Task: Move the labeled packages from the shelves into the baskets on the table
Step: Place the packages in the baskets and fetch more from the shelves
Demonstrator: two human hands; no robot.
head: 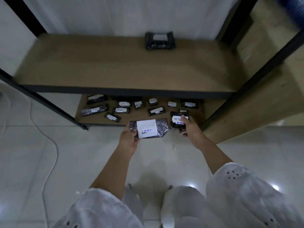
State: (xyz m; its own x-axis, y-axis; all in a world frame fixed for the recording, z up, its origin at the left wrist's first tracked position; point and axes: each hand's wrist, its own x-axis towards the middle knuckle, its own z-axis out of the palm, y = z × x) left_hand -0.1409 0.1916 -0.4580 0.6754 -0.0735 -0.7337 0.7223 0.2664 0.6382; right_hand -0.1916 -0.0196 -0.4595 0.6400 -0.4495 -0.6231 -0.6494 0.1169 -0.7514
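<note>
Left grip (129, 139) and right grip (189, 129) hold labeled packages (148, 129) above glossy floor (82, 153).

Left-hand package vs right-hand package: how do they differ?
Size: the left-hand package looks longer and flatter; the right-hand package is shorter and chunkier. Label: the left-hand package's fills much of its face; the right-hand package's is smaller, partly under the thumb of the right hand. Shared: black wrap, white RETURN label.
</note>
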